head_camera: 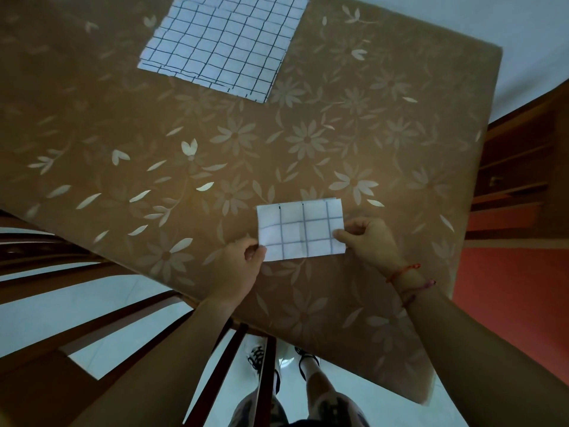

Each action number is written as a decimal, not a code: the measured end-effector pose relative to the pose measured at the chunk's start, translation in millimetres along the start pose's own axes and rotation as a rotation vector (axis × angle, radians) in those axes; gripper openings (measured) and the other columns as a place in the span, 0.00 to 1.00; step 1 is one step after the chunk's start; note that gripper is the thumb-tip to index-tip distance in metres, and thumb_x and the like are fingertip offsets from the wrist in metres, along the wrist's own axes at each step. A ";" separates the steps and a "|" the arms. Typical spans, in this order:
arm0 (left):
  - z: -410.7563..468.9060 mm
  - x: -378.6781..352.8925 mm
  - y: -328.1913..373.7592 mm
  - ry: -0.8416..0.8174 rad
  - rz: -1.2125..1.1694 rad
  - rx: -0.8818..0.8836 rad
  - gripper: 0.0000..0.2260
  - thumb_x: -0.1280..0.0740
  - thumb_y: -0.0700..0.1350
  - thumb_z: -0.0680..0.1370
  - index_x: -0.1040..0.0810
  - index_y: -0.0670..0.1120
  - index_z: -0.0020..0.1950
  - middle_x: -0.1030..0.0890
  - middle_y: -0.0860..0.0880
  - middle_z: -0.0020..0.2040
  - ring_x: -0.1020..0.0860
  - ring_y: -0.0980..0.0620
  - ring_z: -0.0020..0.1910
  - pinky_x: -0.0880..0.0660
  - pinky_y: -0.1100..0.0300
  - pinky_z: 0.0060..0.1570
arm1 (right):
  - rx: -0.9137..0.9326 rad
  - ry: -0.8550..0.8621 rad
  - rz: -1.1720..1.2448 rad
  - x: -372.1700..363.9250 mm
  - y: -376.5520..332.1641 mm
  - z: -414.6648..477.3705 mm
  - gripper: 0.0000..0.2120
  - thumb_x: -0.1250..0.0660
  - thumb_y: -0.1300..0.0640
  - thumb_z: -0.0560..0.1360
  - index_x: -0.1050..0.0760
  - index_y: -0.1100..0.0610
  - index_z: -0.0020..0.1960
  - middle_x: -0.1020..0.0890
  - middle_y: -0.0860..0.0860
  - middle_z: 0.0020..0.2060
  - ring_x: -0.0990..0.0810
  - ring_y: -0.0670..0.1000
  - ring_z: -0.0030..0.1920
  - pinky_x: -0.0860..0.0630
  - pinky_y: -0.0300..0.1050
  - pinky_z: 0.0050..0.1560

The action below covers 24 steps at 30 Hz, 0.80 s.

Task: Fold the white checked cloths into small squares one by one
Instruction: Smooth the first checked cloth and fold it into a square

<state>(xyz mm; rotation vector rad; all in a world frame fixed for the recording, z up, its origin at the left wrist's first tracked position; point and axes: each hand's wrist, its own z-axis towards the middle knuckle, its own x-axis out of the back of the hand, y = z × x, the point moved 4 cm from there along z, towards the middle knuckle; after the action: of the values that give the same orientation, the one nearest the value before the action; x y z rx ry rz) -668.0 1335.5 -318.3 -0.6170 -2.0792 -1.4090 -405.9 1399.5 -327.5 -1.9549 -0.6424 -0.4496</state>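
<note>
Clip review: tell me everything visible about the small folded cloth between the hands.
The folded cloth is a small white rectangle with thin dark grid lines, thin fabric in several layers, whose edges peek out along its far side. It lies flat, wider than deep, on the brown flowered table near the person's edge. The left hand pinches its near-left corner; the right hand pinches its right edge.

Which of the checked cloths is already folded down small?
The small checked cloth nearest the person, pinched at its ends by the left hand and right hand. The large checked cloth lies spread at the table's far side, untouched.
</note>
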 end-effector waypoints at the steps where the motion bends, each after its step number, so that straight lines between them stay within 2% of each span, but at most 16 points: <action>1: 0.9 0.3 0.6 0.005 0.001 0.007 0.07 0.34 0.48 0.79 0.20 0.45 0.50 0.19 0.51 0.41 0.23 0.58 0.40 0.28 0.67 0.39 | -0.005 0.015 -0.022 -1.0 1.1 1.9 0.04 0.26 0.52 0.71 0.19 0.50 0.39 0.16 0.45 0.36 0.17 0.48 0.38 0.18 0.52 0.46; 4: 4.6 -0.1 -0.8 0.014 0.039 -0.003 0.08 0.34 0.48 0.79 0.20 0.47 0.53 0.20 0.52 0.43 0.24 0.56 0.43 0.32 0.70 0.38 | -0.028 0.049 -0.055 -3.6 2.7 7.7 0.05 0.26 0.51 0.70 0.21 0.48 0.38 0.17 0.43 0.36 0.18 0.47 0.39 0.18 0.52 0.46; 8: 12.0 -0.6 -7.9 0.067 0.090 -0.047 0.11 0.34 0.49 0.78 0.23 0.47 0.59 0.21 0.51 0.46 0.24 0.51 0.46 0.24 0.56 0.45 | -0.029 0.060 -0.066 -7.0 2.4 13.4 0.02 0.26 0.51 0.70 0.18 0.48 0.42 0.18 0.41 0.36 0.18 0.46 0.41 0.18 0.51 0.47; 10: 13.7 -1.3 -5.6 0.093 0.198 -0.189 0.11 0.34 0.48 0.78 0.25 0.47 0.59 0.23 0.50 0.50 0.25 0.49 0.50 0.23 0.51 0.47 | -0.036 0.071 -0.067 -8.3 2.6 15.1 0.06 0.26 0.52 0.69 0.16 0.51 0.46 0.16 0.43 0.38 0.17 0.46 0.42 0.18 0.52 0.48; 13: 12.1 -5.3 6.7 0.114 0.375 -0.447 0.12 0.34 0.44 0.77 0.25 0.44 0.60 0.24 0.45 0.57 0.27 0.45 0.57 0.22 0.52 0.49 | -0.042 0.093 -0.073 -10.4 2.3 17.0 0.09 0.26 0.52 0.70 0.16 0.53 0.48 0.15 0.47 0.41 0.17 0.47 0.43 0.18 0.52 0.48; 15: 14.6 -13.1 9.6 0.050 0.447 -0.534 0.16 0.38 0.44 0.79 0.28 0.42 0.66 0.27 0.42 0.66 0.30 0.44 0.66 0.26 0.51 0.60 | -0.042 0.100 -0.085 -11.9 2.6 17.5 0.08 0.26 0.53 0.70 0.16 0.54 0.48 0.15 0.48 0.42 0.17 0.48 0.43 0.18 0.51 0.48; 18: 24.3 -23.5 3.3 -0.066 0.566 -0.542 0.23 0.51 0.48 0.83 0.38 0.41 0.75 0.39 0.42 0.76 0.43 0.45 0.76 0.40 0.48 0.72 | -0.047 0.114 -0.097 -12.2 1.9 18.0 0.08 0.27 0.53 0.71 0.17 0.55 0.49 0.15 0.49 0.42 0.17 0.48 0.43 0.18 0.50 0.48; 20: 30.3 -26.6 -1.6 -0.111 0.614 -0.523 0.24 0.55 0.50 0.83 0.43 0.41 0.77 0.44 0.43 0.78 0.48 0.47 0.78 0.45 0.47 0.74 | -0.041 0.127 -0.104 -11.2 0.7 18.1 0.08 0.27 0.53 0.71 0.16 0.56 0.49 0.15 0.49 0.42 0.18 0.48 0.42 0.18 0.49 0.48; 24: 37.1 -30.0 -11.5 -0.154 0.669 -0.495 0.26 0.57 0.51 0.83 0.47 0.41 0.78 0.48 0.43 0.79 0.51 0.48 0.78 0.47 0.45 0.75 | -0.023 0.151 -0.123 -8.8 -4.5 15.2 0.08 0.27 0.53 0.71 0.17 0.56 0.47 0.18 0.47 0.39 0.19 0.47 0.42 0.21 0.43 0.46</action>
<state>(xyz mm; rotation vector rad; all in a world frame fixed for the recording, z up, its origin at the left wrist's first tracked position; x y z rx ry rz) -659.8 1364.2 -357.3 -1.4947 -1.3888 -1.4739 -415.0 1412.6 -336.0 -1.8883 -0.6646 -0.6760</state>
